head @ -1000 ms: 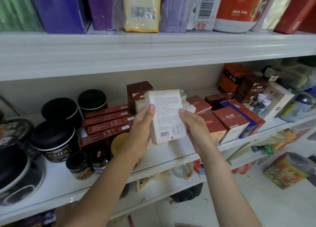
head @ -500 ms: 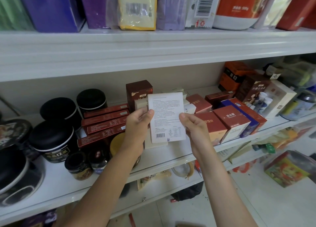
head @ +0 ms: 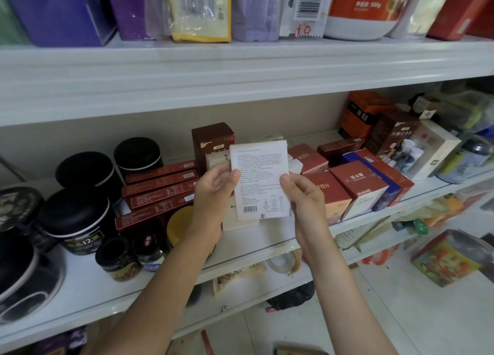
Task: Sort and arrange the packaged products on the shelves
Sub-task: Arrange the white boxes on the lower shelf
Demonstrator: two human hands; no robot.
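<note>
Since a second ago you have turned the white box (head: 260,179) so that its side no longer shows and its printed back faces you squarely. It has also moved a little further in towards the shelf. Your left grip (head: 213,194) pinches the left edge with the thumb on the printed face. Your right grip (head: 302,197) pinches the right edge the same way, so both are holding the box. It hangs above the front part of the middle shelf (head: 88,287), in front of a tall brown carton (head: 211,138) and just over a cream box (head: 240,222) lying there. Red cartons (head: 358,186) stand just to its right and flat red boxes (head: 160,186) lie to its left.

You appear to be checking the label before placing the box. Match it to the cream box below, which looks like its kin, and set it down square on or beside that one. Lower it level with both thumbs steady, and let go only once it rests. Mind the tilted red cartons near the shelf's front edge, as a nudge could tip them off.

The box looks like plain white card, flat-faced and probably light. Dense small print fills the back, with a barcode at lower left. The print is too small to read.
</note>
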